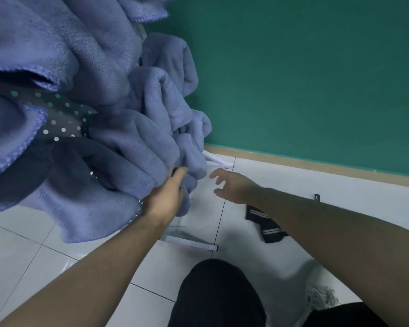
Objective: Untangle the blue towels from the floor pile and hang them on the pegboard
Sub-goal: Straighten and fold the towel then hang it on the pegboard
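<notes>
Several blue towels (85,74) hang bunched over a dark pegboard (62,114) whose round holes show through a gap at the left. My left hand (168,194) reaches up to the lowest towel fold (191,159) and its fingers curl into the cloth there. My right hand (232,185) hovers just to the right of that fold with its fingers spread and loose, holding nothing and apart from the towel.
White legs of the pegboard stand (194,243) rest on the pale tiled floor (33,251). A black sock with white stripes (267,226) lies under my right forearm. A green wall (305,79) with a tan skirting rises behind. My dark-trousered knee (217,293) is at the bottom.
</notes>
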Demonstrator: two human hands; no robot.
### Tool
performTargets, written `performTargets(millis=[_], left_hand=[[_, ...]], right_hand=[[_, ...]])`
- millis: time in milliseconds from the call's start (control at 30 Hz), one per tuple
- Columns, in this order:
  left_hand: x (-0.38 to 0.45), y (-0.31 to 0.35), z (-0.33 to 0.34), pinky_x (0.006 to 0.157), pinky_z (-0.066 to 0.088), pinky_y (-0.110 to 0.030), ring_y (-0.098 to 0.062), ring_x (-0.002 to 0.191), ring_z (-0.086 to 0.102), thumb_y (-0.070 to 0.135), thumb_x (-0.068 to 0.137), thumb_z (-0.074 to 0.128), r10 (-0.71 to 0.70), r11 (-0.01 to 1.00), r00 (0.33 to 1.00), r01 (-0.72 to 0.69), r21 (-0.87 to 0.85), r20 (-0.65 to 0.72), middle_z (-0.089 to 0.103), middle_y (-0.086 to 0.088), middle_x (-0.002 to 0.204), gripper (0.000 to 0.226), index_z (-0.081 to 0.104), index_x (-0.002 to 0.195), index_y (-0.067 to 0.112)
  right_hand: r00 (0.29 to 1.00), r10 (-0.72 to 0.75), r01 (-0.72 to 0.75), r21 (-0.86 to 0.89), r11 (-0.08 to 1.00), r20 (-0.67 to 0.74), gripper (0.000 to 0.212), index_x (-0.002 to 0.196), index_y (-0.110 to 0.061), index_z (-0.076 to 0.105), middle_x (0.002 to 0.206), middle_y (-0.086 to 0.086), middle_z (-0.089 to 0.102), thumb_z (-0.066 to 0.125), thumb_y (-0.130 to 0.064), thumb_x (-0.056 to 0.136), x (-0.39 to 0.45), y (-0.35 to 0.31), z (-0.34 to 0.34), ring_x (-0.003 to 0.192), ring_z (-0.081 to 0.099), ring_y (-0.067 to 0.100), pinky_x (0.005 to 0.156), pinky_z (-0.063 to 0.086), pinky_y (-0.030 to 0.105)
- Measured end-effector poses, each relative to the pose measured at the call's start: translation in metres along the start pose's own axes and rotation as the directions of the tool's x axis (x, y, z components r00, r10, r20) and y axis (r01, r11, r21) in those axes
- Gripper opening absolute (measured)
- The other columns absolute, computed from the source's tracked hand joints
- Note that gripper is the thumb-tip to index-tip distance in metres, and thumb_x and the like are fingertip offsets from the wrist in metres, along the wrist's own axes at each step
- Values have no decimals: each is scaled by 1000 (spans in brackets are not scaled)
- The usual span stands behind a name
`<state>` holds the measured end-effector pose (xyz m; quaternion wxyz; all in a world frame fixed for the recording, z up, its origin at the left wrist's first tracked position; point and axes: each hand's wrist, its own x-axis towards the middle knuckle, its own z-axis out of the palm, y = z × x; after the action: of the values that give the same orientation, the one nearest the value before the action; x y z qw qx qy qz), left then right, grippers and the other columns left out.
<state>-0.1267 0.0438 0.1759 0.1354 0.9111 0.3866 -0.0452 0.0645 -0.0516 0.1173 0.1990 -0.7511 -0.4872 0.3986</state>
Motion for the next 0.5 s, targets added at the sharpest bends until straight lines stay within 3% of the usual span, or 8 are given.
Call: performTargets(millis=[67,167,300,500], left_hand=[[3,12,2,90,49,-40,-22,105,57,21,94,59,26,1000,999,-25,14,-46,46,2,130,38,50,129,31],[3,43,0,80,53,-48,-37,94,63,27,95,60,89,996,996,-89,21,-17,45,5,131,32,52,126,29],[13,82,12,86,51,-38,-31,103,64,33,98,56,161,986,984,-164,30,72,52,4,135,32,55,129,27],[41,134,55,86,50,-32,-23,102,62,37,98,53,234,971,947,-240,0,222,63,3,119,25,62,119,27]], right_hand=[[999,37,-37,0,999,-8,41,135,-31,49,125,-5,58,60,-30,95,-17,11,-13,100,57,17,88,46,28],[996,93,-93,-9,996,-16,34,128,-32,53,120,-6,59,59,-31,95,-44,30,-32,102,59,16,86,44,27],[981,184,-183,15,983,-57,27,122,-34,56,113,-10,62,58,-32,96,-81,67,-58,102,62,16,84,45,27],[943,328,-326,26,945,-64,28,122,-35,54,113,-11,61,55,-28,95,-107,126,-74,106,59,17,97,48,35]])
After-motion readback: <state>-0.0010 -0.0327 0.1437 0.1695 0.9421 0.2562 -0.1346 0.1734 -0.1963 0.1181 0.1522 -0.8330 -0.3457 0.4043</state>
